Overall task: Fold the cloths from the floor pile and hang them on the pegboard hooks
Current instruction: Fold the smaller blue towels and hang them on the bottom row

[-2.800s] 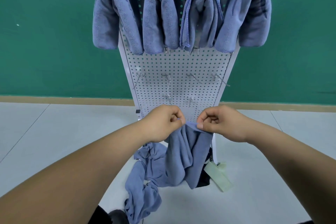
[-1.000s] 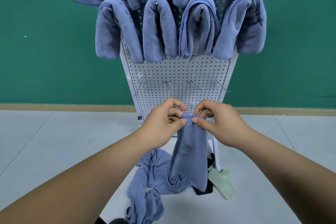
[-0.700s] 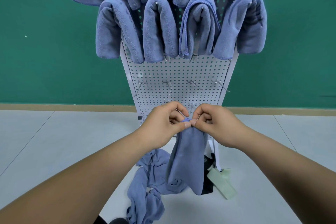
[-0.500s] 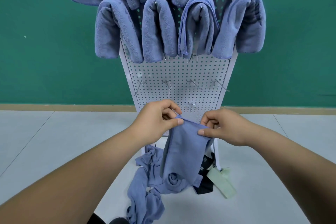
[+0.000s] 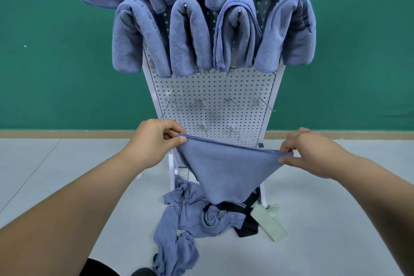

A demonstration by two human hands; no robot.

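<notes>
A blue cloth (image 5: 226,169) hangs stretched between my hands in front of the white pegboard (image 5: 212,89). My left hand (image 5: 154,139) pinches its left top corner and my right hand (image 5: 311,152) pinches its right top corner. The cloth sags to a point above the floor pile of blue cloths (image 5: 186,219). Several folded blue cloths (image 5: 190,38) hang on the upper hooks. Bare metal hooks (image 5: 201,103) stick out of the board's lower rows.
A green wall (image 5: 56,51) stands behind the pegboard, with a tan baseboard (image 5: 67,134) at its foot. A black strap (image 5: 246,224) and a pale green tag (image 5: 268,224) lie by the board's right leg. The floor is grey tile (image 5: 324,219).
My hands have moved apart, spreading the bunched cloth wide along its top edge. The cloth's lower end has lifted off the pile.
</notes>
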